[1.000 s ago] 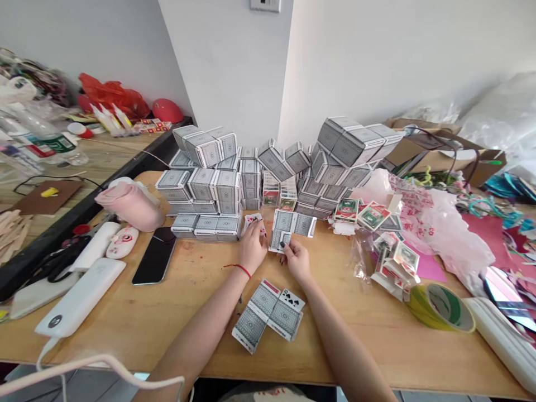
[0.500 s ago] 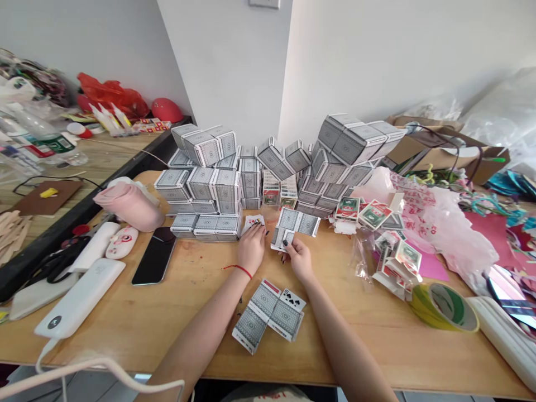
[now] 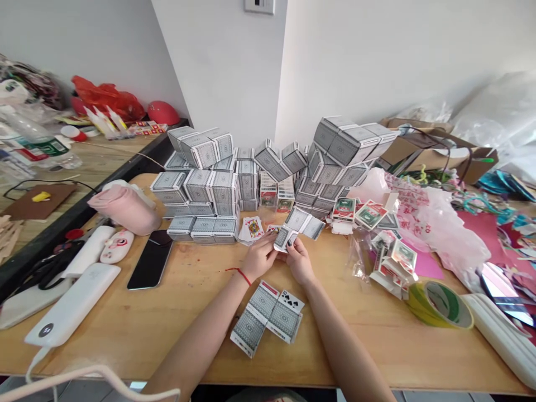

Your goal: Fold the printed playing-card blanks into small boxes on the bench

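Note:
My left hand [image 3: 258, 258] and my right hand [image 3: 300, 260] meet at the middle of the wooden table [image 3: 167, 312], both pinching a folded strip of grey-backed playing cards [image 3: 298, 228] held just above the tabletop. A small pile of loose face-up cards [image 3: 253, 229] lies to the left of my left hand. Nearer me, between my forearms, rests another folded piece of grey-backed cards [image 3: 268, 315] with a spade card showing. Behind my hands rises a stack of cubes made from cards [image 3: 218, 178].
A black phone [image 3: 151, 259], a white power bank [image 3: 69, 310] with cable, a pink roll [image 3: 123, 206] and a pink mouse sit at the left. Card boxes [image 3: 393, 259], plastic bags, a yellow tape roll [image 3: 439, 304] and coloured paper crowd the right side.
My left hand left the loose cards by the stack and moved right to join my right hand on the folded card strip. The view shifted slightly.

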Motion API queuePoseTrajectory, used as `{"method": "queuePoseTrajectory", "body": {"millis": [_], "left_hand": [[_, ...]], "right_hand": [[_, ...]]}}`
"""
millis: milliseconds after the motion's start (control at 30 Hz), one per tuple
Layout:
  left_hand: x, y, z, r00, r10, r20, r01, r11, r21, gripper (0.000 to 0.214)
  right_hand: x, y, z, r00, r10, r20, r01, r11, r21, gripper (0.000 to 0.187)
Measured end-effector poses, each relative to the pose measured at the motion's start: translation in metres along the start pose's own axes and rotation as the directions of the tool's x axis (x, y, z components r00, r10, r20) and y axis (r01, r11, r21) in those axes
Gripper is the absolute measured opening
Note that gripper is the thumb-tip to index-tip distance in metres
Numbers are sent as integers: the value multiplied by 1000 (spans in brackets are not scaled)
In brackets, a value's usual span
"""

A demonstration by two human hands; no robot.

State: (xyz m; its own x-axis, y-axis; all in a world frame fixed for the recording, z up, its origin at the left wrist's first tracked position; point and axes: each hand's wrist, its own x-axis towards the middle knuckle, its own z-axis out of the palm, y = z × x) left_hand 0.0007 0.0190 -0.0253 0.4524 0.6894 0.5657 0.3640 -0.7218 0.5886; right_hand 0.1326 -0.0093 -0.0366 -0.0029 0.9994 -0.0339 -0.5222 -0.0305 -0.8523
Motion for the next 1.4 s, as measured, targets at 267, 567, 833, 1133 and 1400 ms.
{"method": "queuePoseTrajectory", "body": {"millis": [267,567,833,1133,1400], "left_hand": [[-3,11,-8,986,-119,116,145,955,-259,20],[-3,-8,0,829,-559,-15,361,556,-749,27],[3,-13,-3,757,-649,77,383,346,-856,48],[4,-10,-6,811,-526,258,458,295,-839,45],[7,-18,-8,713,-701,11,411,404,-817,44]], "right_hand": [[3,5,-5,999,20,-27,-22,997,-76,33],[6,3,-11,996,-60,-58,41,960,-278,35],[-4,-10,-14,957,247,150,-195,935,-296,30],[-10,-28,-18,876,379,298,-255,889,-380,27],[1,-21,-25,999,-20,-38,6,937,-348,29]]}}
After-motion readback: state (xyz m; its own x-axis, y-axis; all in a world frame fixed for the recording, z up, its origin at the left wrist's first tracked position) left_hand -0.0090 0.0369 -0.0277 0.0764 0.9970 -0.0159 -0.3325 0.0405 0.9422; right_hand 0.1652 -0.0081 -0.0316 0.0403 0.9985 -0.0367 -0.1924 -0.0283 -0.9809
